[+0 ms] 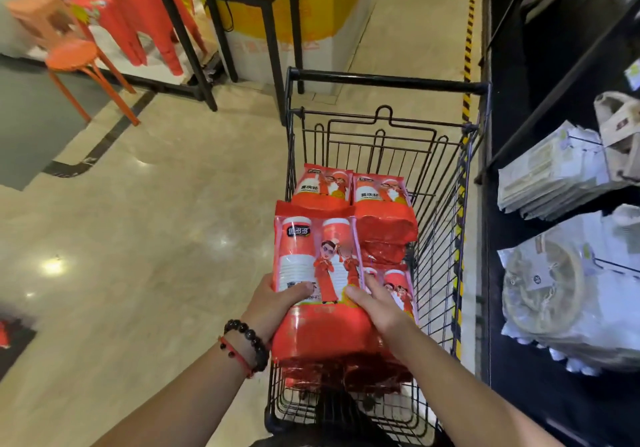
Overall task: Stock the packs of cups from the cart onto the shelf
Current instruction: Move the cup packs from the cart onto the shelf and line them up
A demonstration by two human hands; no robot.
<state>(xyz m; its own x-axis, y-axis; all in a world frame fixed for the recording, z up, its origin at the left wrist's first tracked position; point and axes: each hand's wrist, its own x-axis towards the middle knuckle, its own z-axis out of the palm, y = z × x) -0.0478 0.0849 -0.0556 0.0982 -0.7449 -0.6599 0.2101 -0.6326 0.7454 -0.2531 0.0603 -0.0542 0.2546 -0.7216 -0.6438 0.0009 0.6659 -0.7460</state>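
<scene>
Resting atop other packs in the cart [446,183], a red pack [311,273] sits between both hands: left hand [273,303] fingers curl round its left edge, right hand [377,303] fingers grip its right side; shelf [519,155] stands just beside.

Black beaded bracelet [250,342], red cord [232,351]

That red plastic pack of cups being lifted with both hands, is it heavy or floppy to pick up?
Probably light: the red plastic-wrapped pack of paper cups shows stacked cups inside. It likely holds its shape lengthwise, though the glossy film looks slippery, which may be why the left hand and right hand grip opposite sides.
</scene>
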